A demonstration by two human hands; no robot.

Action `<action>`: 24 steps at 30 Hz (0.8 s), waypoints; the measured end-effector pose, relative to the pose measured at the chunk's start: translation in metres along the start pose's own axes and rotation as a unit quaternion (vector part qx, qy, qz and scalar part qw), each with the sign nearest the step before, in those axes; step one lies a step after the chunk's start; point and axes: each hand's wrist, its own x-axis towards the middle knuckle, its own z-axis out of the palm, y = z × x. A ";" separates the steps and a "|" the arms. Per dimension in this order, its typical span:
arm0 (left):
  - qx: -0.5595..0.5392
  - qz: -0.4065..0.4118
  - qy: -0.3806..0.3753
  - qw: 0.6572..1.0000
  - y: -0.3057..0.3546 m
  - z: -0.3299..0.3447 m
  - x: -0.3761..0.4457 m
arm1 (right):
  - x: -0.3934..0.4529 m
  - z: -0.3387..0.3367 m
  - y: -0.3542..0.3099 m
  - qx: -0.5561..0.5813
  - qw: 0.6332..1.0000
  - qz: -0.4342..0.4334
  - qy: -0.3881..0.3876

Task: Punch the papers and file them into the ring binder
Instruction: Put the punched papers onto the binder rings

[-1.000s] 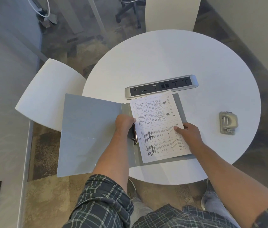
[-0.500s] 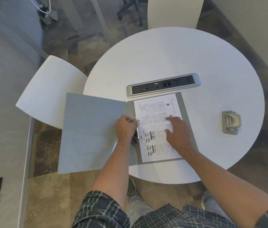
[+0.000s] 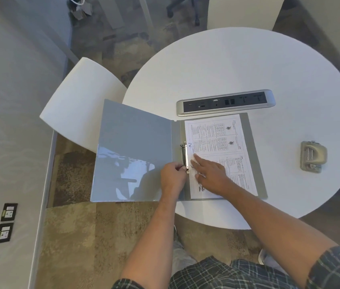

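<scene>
Two hands — left hand [image 3: 173, 176] pinching one ring binder's [image 3: 133, 151] clasp [image 3: 185, 157], right hand [image 3: 210, 174] flat on one paper [image 3: 217, 140].

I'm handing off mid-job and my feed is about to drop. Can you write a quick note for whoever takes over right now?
Left hand: grips the near end of the ring mechanism, at the binder's spine.
Right hand: fingers straight, pressing the papers flat beside the rings.
Ring binder: open on the round table, its front cover hanging over the table's edge. Papers lie on its right half.
Hole punch: apart, on the table to the right.
Done: papers appear punched and placed at the rings.
Left: the far ring looks open; close the rings, then shut the cover.
</scene>
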 end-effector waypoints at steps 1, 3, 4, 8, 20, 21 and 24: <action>-0.015 -0.007 0.006 1.000 -0.002 0.002 -0.004 | -0.001 0.002 0.000 0.015 1.000 -0.001 -0.011; -0.044 -0.015 0.010 0.999 -0.005 0.006 -0.011 | -0.002 0.009 -0.001 0.023 0.999 0.000 -0.037; -0.055 -0.017 0.011 0.998 -0.006 0.007 -0.014 | -0.002 0.012 -0.001 0.019 0.999 0.003 -0.044; -0.077 -0.027 0.013 0.997 -0.007 0.011 -0.017 | -0.001 0.013 -0.002 0.007 0.998 0.013 -0.063; -0.034 -0.035 0.054 0.997 0.000 0.005 -0.004 | -0.001 0.017 0.003 0.014 0.997 -0.007 -0.075; 0.002 -0.037 0.059 0.998 0.004 0.004 0.005 | -0.001 0.018 0.005 0.020 0.997 -0.011 -0.074; 0.104 -0.041 0.026 0.993 0.021 0.007 0.026 | 0.001 0.020 0.007 0.028 0.997 -0.016 -0.072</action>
